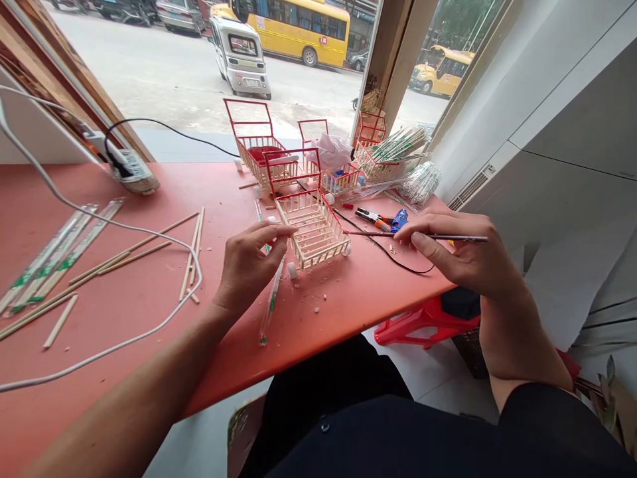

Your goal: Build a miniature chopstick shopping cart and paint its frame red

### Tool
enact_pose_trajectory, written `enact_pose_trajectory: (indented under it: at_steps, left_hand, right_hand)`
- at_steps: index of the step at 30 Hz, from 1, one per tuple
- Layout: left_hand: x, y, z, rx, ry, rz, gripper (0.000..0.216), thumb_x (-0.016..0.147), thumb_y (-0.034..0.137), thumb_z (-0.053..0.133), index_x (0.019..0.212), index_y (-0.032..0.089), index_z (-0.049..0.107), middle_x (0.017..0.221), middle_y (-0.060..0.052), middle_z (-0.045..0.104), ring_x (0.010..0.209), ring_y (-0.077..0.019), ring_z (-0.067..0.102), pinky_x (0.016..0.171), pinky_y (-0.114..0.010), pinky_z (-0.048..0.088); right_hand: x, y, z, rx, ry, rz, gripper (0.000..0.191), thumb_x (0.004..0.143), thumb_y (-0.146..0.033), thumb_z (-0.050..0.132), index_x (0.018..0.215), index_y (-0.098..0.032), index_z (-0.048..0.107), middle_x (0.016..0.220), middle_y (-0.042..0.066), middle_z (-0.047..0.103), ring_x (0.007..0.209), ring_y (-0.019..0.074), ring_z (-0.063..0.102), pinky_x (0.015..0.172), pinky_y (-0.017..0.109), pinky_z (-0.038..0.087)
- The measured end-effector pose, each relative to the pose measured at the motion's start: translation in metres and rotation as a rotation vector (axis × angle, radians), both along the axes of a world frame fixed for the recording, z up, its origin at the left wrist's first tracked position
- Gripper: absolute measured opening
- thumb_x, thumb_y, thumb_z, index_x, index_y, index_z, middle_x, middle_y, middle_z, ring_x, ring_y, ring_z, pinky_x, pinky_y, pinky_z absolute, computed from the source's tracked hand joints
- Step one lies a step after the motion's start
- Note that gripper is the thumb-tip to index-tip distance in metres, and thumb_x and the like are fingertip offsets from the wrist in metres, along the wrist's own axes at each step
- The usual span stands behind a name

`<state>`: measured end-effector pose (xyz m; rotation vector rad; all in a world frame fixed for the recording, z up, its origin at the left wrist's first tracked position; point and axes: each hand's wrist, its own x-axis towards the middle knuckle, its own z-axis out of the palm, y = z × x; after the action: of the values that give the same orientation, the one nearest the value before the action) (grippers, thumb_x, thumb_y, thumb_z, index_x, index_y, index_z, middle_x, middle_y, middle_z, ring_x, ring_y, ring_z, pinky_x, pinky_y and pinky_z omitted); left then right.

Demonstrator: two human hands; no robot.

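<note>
A miniature shopping cart (318,247) made of pale wooden sticks stands in front of me. Its handle and part of its top rim are red, while the lower bars and front rim are bare wood. My left hand (255,260) pinches the cart's near left corner between thumb and fingers. In my right hand (455,247) is a thin paintbrush (371,233), held level, its red tip touching the rim at the cart's right corner. White wheels (292,270) show beneath the basket.
Behind stand a cart with a red bowl (263,155), one with white cloth (330,151) and one full of wrapped chopsticks (398,144). Pliers (373,216) and a blue glue gun (399,220) lie right. Loose sticks (144,255) and a white cable (149,332) lie left.
</note>
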<state>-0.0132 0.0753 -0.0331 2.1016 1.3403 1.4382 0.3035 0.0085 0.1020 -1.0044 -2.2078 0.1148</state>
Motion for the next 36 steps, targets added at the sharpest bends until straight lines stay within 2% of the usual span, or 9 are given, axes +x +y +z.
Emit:
enact_pose_trajectory:
  at_steps: [4, 8, 13, 20, 29, 36]
  left_hand:
    - [0.0, 0.0, 0.0, 0.015, -0.004, -0.007, 0.026, 0.098, 0.026, 0.06, 0.103, 0.025, 0.085, 0.105, -0.003, 0.084, 0.089, -0.0183, 0.078, 0.084, -0.03, 0.06]
    - [0.0, 0.0, 0.0, 0.017, -0.009, -0.015, 0.025, 0.098, 0.026, 0.061, 0.103, 0.024, 0.085, 0.104, -0.004, 0.084, 0.091, -0.0191, 0.078, 0.086, -0.03, 0.061]
    - [0.0, -0.001, 0.001, -0.007, -0.005, 0.002, 0.025, 0.098, 0.027, 0.061, 0.102, 0.025, 0.085, 0.104, -0.004, 0.084, 0.091, -0.0193, 0.078, 0.086, -0.031, 0.062]
    - [0.0, -0.001, 0.001, 0.002, -0.006, -0.012, 0.025, 0.099, 0.027, 0.061, 0.104, 0.025, 0.086, 0.104, -0.004, 0.083, 0.088, -0.0183, 0.076, 0.084, -0.03, 0.061]
    - [0.0, -0.001, 0.002, 0.002, -0.005, -0.013, 0.025, 0.099, 0.026, 0.062, 0.105, 0.025, 0.086, 0.104, -0.004, 0.083, 0.086, -0.0182, 0.076, 0.083, -0.03, 0.061]
    - [0.0, -0.001, 0.001, 0.012, -0.007, -0.011, 0.025, 0.099, 0.025, 0.062, 0.105, 0.023, 0.086, 0.104, -0.003, 0.084, 0.086, -0.0166, 0.076, 0.083, -0.029, 0.06]
  right_hand:
    - [0.005, 0.009, 0.005, -0.101, 0.09, -0.005, 0.025, 0.106, -0.043, 0.068, 0.097, -0.027, 0.084, 0.086, 0.004, 0.081, 0.077, 0.0199, 0.075, 0.069, 0.035, 0.063]
    - [0.005, 0.028, 0.006, -0.118, 0.17, -0.02, 0.036, 0.108, -0.051, 0.064, 0.093, -0.024, 0.082, 0.079, 0.004, 0.075, 0.069, 0.0153, 0.069, 0.062, 0.031, 0.059]
    - [0.0, 0.048, 0.006, -0.159, 0.18, -0.007, 0.045, 0.106, -0.059, 0.064, 0.086, -0.023, 0.078, 0.077, 0.004, 0.074, 0.064, 0.0139, 0.067, 0.059, 0.03, 0.06]
    - [0.0, 0.071, 0.003, -0.095, 0.214, -0.01, 0.047, 0.102, -0.067, 0.066, 0.084, -0.026, 0.077, 0.074, 0.002, 0.072, 0.065, 0.0135, 0.07, 0.062, 0.031, 0.063]
    - [0.0, 0.09, -0.009, -0.108, 0.246, -0.031, 0.049, 0.103, -0.071, 0.062, 0.092, -0.026, 0.075, 0.076, 0.002, 0.07, 0.068, 0.0148, 0.07, 0.063, 0.032, 0.063]
    - [0.008, 0.098, -0.018, -0.112, 0.296, -0.04, 0.048, 0.102, -0.071, 0.064, 0.089, -0.026, 0.076, 0.072, 0.001, 0.07, 0.062, 0.0128, 0.068, 0.055, 0.03, 0.056]
